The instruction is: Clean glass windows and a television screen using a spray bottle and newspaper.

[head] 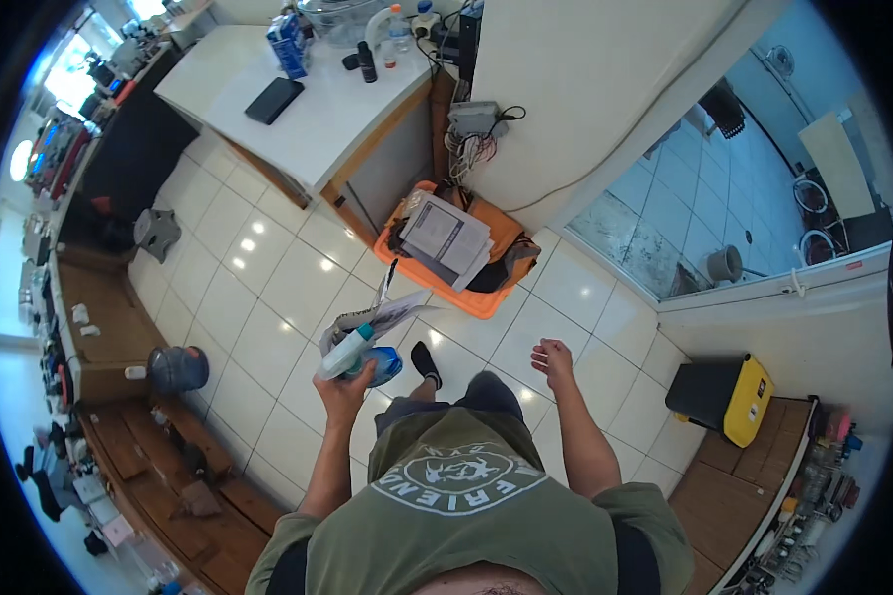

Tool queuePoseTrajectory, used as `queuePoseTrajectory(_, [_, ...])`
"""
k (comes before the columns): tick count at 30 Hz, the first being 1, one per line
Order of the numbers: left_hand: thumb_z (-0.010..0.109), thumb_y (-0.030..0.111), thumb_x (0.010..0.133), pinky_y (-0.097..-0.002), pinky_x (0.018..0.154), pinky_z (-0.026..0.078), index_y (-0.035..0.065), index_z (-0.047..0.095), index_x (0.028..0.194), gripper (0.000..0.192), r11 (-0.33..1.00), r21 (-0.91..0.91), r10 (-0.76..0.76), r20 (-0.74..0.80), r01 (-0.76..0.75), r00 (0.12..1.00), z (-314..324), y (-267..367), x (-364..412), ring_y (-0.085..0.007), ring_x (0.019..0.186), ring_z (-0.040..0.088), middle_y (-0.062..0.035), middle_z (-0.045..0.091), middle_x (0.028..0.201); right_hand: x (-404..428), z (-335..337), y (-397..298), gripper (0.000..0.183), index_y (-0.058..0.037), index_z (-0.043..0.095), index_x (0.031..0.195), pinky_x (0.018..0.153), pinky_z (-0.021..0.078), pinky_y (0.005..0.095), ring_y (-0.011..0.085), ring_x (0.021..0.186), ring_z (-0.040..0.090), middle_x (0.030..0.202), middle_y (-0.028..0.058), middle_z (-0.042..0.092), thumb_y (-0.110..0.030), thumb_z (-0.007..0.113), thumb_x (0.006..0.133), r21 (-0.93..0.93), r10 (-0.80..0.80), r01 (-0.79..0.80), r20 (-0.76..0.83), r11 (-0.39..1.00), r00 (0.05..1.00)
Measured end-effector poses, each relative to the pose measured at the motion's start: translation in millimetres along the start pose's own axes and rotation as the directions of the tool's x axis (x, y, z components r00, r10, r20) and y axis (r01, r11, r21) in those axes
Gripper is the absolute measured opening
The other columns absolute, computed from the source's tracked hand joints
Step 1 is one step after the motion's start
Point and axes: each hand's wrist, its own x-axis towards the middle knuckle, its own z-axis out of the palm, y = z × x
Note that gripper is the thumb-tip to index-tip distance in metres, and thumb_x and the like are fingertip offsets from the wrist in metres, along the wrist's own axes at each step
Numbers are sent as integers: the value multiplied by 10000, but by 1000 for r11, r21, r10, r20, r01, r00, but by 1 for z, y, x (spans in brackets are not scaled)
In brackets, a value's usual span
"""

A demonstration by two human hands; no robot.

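My left hand [344,390] is closed around a bundle at the centre left: a white bottle with a teal cap [346,352], a blue bottle [385,366] and some printed papers or packets [391,314] that stick out above them. How many items the grip covers is partly hidden. To the right, my right hand [553,361] hangs over the tiled floor with its fingers loosely curled, and nothing shows in it. Beyond both hands, an orange plastic bin [484,304] on the floor bears a stack of printed papers [446,238] and an orange-and-black bag [502,227].
A white-topped table [223,97] holds a black case, a blue carton and bottles. At right are a doorway with a raised sill [722,290] and a black-and-yellow container [748,401]. On the left stand a grey stool [158,233], a large water bottle [182,370] and wooden cabinets [171,476].
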Motion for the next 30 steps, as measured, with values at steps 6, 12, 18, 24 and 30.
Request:
queuePoseTrajectory(6, [796, 148, 669, -303, 723, 485, -31, 628, 980, 396, 967, 145, -220, 75, 207, 973, 7, -23, 34, -171, 776, 612, -106, 658, 873, 51, 67, 37, 272, -65, 514, 999, 640, 525, 358, 210, 742, 603, 877, 88, 595, -263, 613, 840, -59, 276, -272, 62, 960, 959])
queuePoseTrajectory(12, [788, 117, 671, -314, 745, 475, -7, 560, 1066, 473, 725, 290, -636, -65, 624, 769, 36, -24, 12, -179, 844, 566, -76, 590, 933, 199, 123, 134, 449, -98, 458, 1010, 516, 476, 346, 186, 623, 534, 776, 32, 477, -393, 694, 768, -296, 352, -317, 72, 901, 933])
queuePoseTrajectory(18, [829, 253, 633, -339, 659, 483, 35, 629, 909, 405, 701, 431, -581, -115, 567, 806, 43, -52, -21, -238, 722, 613, -89, 632, 816, 295, 195, 117, 679, 131, 507, 984, 640, 468, 406, 283, 705, 566, 811, 155, 605, -479, 677, 737, -387, 124, -129, -37, 913, 992])
queuePoseTrajectory(24, [822, 199, 605, -361, 690, 488, 19, 662, 848, 343, 789, 544, -413, 127, 285, 902, 87, -67, 43, -276, 752, 627, -117, 650, 821, 200, 185, 73, 360, -43, 515, 983, 828, 459, 426, 349, 932, 586, 1022, 178, 584, -272, 659, 745, -752, -143, 409, 396, 516, 907])
queuePoseTrajectory(30, [792, 156, 656, -335, 762, 493, -1, 663, 950, 357, 909, 201, -395, 133, 365, 909, 158, -76, 94, -257, 856, 640, -142, 659, 916, 60, 167, -57, 794, -41, 398, 1256, 947, 397, 407, 326, 1143, 482, 1190, 197, 491, -271, 805, 615, -527, -109, 718, 767, 456, 632])
